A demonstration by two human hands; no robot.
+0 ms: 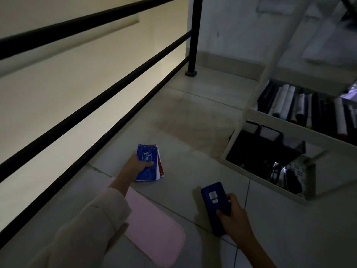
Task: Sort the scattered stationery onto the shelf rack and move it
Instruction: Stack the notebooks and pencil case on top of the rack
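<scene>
My left hand [135,166] grips a small stack of spiral notepads [147,163], blue cover on top and a red one behind, just above the tiled floor. Its thumb lies across the blue cover. My right hand [231,211] holds a dark blue flat box [213,200] with a white label, low over the floor. The white shelf rack [270,117] stands at the right. Its middle tier carries a row of markers and pens [309,107], and its bottom tier holds black organisers and clips [276,159].
A black metal railing [96,97] runs along the left, its post [194,45] bolted to the floor at the back. A pink mat [154,229] lies on the tiles below my left arm. The scene is dim.
</scene>
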